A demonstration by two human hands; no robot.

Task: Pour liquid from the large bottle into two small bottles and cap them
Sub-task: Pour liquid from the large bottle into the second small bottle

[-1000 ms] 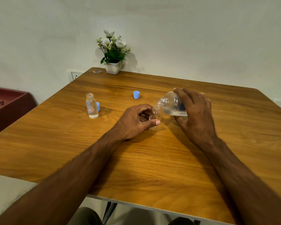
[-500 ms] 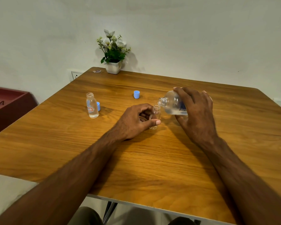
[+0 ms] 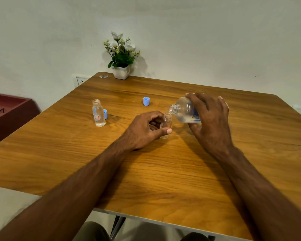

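table [image 3: 163,171]: right hand [image 3: 211,122] grips large bottle [image 3: 185,110], long axis near horizontal, open mouth pointing left over small bottle [image 3: 167,122], upright, gripped by left hand [image 3: 144,131]. second small bottle [image 3: 98,113] upright, uncapped, at left.

The left hand [image 3: 146,129] covers most of the small bottle [image 3: 167,119] it grips, so its liquid level cannot be told. The right hand [image 3: 210,117] hides the rear of the large bottle [image 3: 184,110]; its label is unreadable. A blue cap [image 3: 105,113] sits half hidden behind the far-left bottle [image 3: 98,113]. The table [image 3: 163,171] is cut off at right.
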